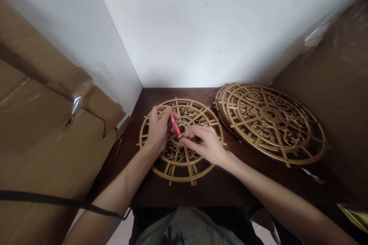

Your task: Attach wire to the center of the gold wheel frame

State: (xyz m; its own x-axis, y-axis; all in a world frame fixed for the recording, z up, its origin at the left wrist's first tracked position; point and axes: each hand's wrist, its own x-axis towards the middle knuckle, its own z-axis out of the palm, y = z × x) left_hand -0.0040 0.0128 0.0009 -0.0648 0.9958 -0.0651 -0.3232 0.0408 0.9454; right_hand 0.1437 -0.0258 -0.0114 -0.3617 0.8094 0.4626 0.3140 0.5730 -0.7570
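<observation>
A slim red tube with a silver band (176,126), like a pen or small torch, slants over the middle of a round gold openwork frame (185,179). My left hand (160,126) grips the tube's upper part between thumb and fingers. At its lower end, my right hand (204,141) is closed in a pinch, thumb and forefinger close to the tip. Whatever lies between those fingertips is too small to make out. The frame lies flat on the dark table beneath both hands, its scrollwork partly covered by them.
More round gold frames (270,116) lie stacked at the right, with thin yellow wire on top. Near them is a small knife-like tool (312,176). Cardboard (46,130) stands at the left, and another brown panel (324,84) at the right. A black cable (63,201) crosses my left forearm.
</observation>
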